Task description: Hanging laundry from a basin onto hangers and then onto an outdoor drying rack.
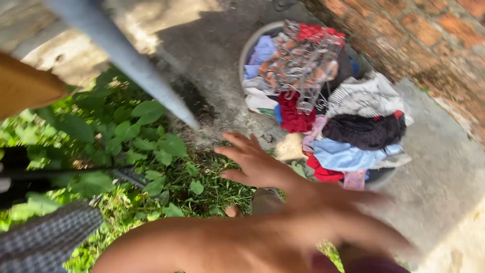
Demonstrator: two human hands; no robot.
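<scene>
Laundry [348,126] sits in a heap in a round grey tub [248,48], just past the tips of the right hand's fingers [233,151] and a little to their far side. On top of the heap lies a see-through hanger rack with lots of clips [303,65]. Under it are a red cloth [293,116], a striped grey and white cloth [364,96], a dark cloth [364,131] and a light blue cloth [343,154], which is the piece nearest the fingers. The right hand [257,164] is up in the air with its fingers spread wide, and it holds nothing and touches nothing. The left hand [358,225] is closer to the camera and very blurry, so I cannot tell if its fingers are spread or curled, or if they hold anything. It looks like the reaching step, with no cloth picked up yet. To take a piece, the spread fingers would need to go a bit farther over the tub and close on one cloth without snagging the clips. Below the fingers are grass and green leafy plants [126,136]. A grey pole [126,55] slants across above and to the left of them. The tub stands on grey concrete ground [444,172], and a red brick wall [429,35] rises behind it, well apart from the fingers. A grey knitted cloth [45,237] shows in the bottom left corner.
</scene>
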